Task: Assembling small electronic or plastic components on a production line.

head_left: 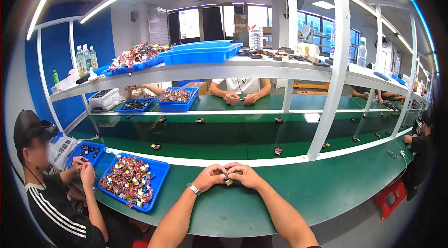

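Note:
Over the green bench top (298, 187), my left hand (210, 179) and my right hand (245, 176) meet, fingers bent and pressed together. Between them they grip a small dark part with a yellow-and-white tab (228, 182); the fingers cover most of it, so its exact kind cannot be told. A watch with a metal band (193, 189) is on my left wrist. To the left of my left forearm lies a blue tray (159, 173), heaped with small red, white and yellow pieces (128, 180).
At left a co-worker (51, 196) handles something small beside a blue tray of black parts (88, 151). Ahead, a dark green conveyor belt (224, 136) carries scattered small parts. A white upright post (329, 71) supports a shelf (210, 72) with blue trays. A red stool (391, 199) stands right.

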Demonstrator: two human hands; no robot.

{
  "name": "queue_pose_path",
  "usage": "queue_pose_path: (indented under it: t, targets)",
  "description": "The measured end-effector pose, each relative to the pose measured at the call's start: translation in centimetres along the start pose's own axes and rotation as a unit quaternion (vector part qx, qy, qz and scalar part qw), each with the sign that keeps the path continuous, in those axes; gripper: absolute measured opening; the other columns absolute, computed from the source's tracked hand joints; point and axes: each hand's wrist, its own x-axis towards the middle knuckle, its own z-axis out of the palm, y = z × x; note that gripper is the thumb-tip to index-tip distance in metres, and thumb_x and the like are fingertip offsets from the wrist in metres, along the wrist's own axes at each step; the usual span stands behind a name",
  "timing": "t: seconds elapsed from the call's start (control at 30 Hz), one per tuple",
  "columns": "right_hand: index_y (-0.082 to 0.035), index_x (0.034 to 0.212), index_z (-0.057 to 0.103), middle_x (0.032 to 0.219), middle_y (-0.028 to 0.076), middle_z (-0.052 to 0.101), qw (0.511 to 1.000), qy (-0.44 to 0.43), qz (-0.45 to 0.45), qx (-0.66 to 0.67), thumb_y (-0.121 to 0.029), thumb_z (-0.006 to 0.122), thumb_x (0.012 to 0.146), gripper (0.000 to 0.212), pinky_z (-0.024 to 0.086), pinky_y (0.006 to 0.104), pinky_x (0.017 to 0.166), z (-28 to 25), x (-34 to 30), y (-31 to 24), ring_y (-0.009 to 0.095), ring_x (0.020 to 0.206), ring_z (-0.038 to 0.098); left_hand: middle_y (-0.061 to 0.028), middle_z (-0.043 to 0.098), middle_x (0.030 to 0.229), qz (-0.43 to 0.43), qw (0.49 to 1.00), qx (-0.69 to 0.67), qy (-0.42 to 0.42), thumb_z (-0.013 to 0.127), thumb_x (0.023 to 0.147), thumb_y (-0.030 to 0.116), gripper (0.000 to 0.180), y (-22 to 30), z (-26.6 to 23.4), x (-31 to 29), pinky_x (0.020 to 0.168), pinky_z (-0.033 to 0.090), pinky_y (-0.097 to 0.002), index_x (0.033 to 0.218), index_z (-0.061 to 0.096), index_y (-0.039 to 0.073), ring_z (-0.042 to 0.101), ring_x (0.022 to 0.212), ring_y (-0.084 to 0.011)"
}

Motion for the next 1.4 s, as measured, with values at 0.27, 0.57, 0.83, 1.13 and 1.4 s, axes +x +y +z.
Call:
queue_pose_path:
  t: [0.27, 0.57, 0.83, 1.13, 1.4]
  targets:
    - [-0.001, 0.092, 0.069, 0.123, 0.01, 0.057, 0.999, 0.025, 0.039, -0.02, -0.01, 0.067, 0.088, 0.011, 0.049, 0.0359, 0.094, 0.9, 0.0, -0.3, 0.021, 0.111, 0.058, -0.007, 0.064, 0.101, -0.029, 0.999, -0.008, 0.044, 0.06, 0.092, 0.006, 0.01, -0.6, -0.3, 0.2, 0.085, 0.056, -0.0346, 0.101, 0.056, 0.005, 0.066, 0.093, -0.0181]
    - [-0.008, 0.091, 0.072, 0.118, 0.009, 0.06, 0.914, 0.119, -0.114, -0.371, -0.014, 0.07, 0.081, 0.012, 0.049, 0.0378, 0.09, 2.0, -0.7, -1.0, 0.027, 0.106, 0.057, -0.008, 0.064, 0.104, -0.017, 0.994, 0.042, 0.101, 0.053, 0.095, 0.005, 0.025, 0.8, 2.6, 0.2, 0.084, 0.057, -0.0358, 0.119, 0.052, 0.005, 0.066, 0.094, -0.019]
    - [-0.008, 0.09, 0.073, 0.113, 0.006, 0.062, 0.9, 0.193, -0.138, -0.365, -0.011, 0.07, 0.078, 0.012, 0.052, 0.0356, 0.084, 3.7, -0.7, -2.7, 0.026, 0.107, 0.057, -0.0124, 0.06, 0.117, 0.016, 0.994, -0.103, 0.045, 0.045, 0.097, 0.006, 0.027, -0.2, 1.4, 0.4, 0.095, 0.05, -0.0408, 0.124, 0.048, 0.007, 0.06, 0.109, -0.0232]
    - [-0.009, 0.091, 0.075, 0.112, 0.005, 0.063, 0.925, 0.221, -0.1, -0.294, -0.012, 0.071, 0.079, 0.013, 0.05, 0.0356, 0.083, 4.4, -0.6, -2.6, 0.025, 0.104, 0.057, -0.0133, 0.06, 0.118, 0.031, 0.989, -0.135, 0.045, 0.043, 0.099, 0.009, 0.022, -0.5, 1.6, 0.2, 0.094, 0.049, -0.0399, 0.121, 0.049, 0.007, 0.059, 0.109, -0.022]
    - [-0.009, 0.092, 0.074, 0.115, 0.007, 0.063, 0.935, 0.213, -0.089, -0.269, -0.014, 0.071, 0.08, 0.014, 0.049, 0.0366, 0.087, 4.0, -0.4, -2.0, 0.026, 0.104, 0.057, -0.0144, 0.057, 0.123, 0.032, 0.989, -0.142, 0.031, 0.049, 0.098, 0.01, 0.022, -0.6, 1.3, 0.3, 0.099, 0.046, -0.045, 0.12, 0.048, 0.008, 0.057, 0.113, -0.0242]
